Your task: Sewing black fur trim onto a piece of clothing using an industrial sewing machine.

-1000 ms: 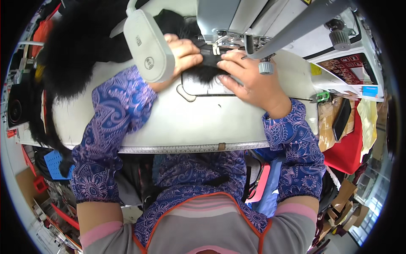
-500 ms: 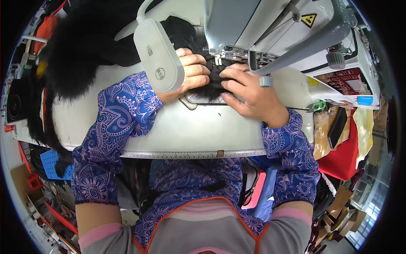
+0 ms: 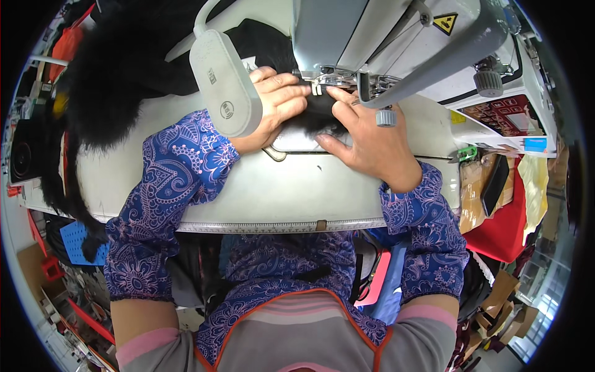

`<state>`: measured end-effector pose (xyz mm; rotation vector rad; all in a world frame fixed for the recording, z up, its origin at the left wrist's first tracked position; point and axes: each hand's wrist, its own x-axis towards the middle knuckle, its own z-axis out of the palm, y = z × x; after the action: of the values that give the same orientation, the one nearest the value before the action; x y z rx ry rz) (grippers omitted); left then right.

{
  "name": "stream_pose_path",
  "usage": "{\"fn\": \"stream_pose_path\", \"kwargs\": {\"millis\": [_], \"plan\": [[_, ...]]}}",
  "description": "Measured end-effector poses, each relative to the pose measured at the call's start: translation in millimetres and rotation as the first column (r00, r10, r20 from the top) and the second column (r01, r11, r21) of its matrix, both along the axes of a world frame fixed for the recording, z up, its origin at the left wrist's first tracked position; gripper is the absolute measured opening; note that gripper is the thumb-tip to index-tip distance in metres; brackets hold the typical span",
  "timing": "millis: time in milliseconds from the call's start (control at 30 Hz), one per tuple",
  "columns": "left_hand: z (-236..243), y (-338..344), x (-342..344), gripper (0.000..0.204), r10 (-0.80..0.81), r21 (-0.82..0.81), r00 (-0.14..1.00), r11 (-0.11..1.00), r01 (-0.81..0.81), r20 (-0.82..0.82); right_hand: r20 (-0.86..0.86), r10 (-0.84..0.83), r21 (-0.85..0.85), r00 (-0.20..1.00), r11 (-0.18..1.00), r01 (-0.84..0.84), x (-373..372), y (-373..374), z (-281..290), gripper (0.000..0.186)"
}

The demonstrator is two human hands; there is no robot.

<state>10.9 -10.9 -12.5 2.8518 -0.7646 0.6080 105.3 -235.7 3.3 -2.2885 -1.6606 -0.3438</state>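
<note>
Black furry fabric [image 3: 317,118] lies under the presser foot [image 3: 317,88] of a grey sewing machine [image 3: 331,34]. My left hand [image 3: 277,105] rests on the fabric left of the foot, fingers stretched out flat; a lamp partly covers its wrist side. On the other side, my right hand [image 3: 375,136] has its fingers apart, the index fingertip close beside the foot and the thumb lower down near the fabric's front edge. The needle tip cannot be made out. A small white piece [image 3: 250,63] shows on the fabric behind my left hand.
A white lamp or control unit [image 3: 224,93] hangs over my left wrist. More black fur [image 3: 105,87] is heaped at the left. A ruler strip [image 3: 273,227] lines the white table's [image 3: 260,192] front edge. A dark phone-like object [image 3: 494,186] lies at the right.
My right index finger has stretched toward the presser foot, and its thumb has spread away. The fabric between my hands has shifted back, baring more metal plate. A white piece has come into view.
</note>
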Motion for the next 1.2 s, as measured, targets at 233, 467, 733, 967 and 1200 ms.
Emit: {"fn": "stream_pose_path", "kwargs": {"millis": [233,467,733,967,1200], "plan": [[2,-1,-3,0.036,0.02,0.059,1.0,0.998,-0.021,0.016,0.03,0.052,0.031,0.998,0.998,-0.053,2,-1,1,0.035],[9,-5,-11,0.041,-0.145,-0.027,0.989,0.989,0.146,0.026,-0.014,0.147,0.056,0.989,0.988,-0.146,4,-4,-4,0.032],[5,-6,-9,0.044,-0.175,-0.046,0.983,0.983,0.178,0.06,-0.003,0.098,-0.01,0.995,0.995,-0.098,2,-3,1,0.051],[0,-5,-9,0.042,-0.215,-0.065,0.974,0.973,0.22,0.076,-0.013,-0.152,-0.047,0.988,0.987,0.152,-6,6,4,0.064],[3,-7,-7,0.04,-0.135,-0.109,0.989,0.984,0.14,0.055,0.034,0.006,-0.02,0.999,1.0,-0.005,2,2,7,0.069]]}}
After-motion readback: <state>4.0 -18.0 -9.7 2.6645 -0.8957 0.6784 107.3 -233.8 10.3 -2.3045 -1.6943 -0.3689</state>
